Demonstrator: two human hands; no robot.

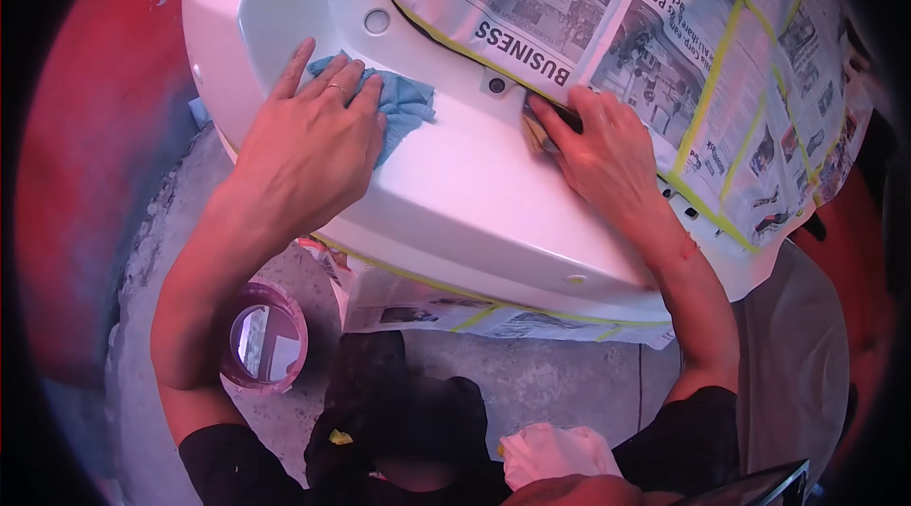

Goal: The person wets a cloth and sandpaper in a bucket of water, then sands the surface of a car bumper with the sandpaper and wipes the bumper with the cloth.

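The left hand, fingers loosely spread, lies over a blue cloth on the left of the white panel; the right hand, partly curled, grips a brown pad beside the newspaper.

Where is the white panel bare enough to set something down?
Bare: the white panel between the blue cloth and the right hand, toward its near edge. Crowded: around the left hand on that cloth, and where the right meets the newspaper.
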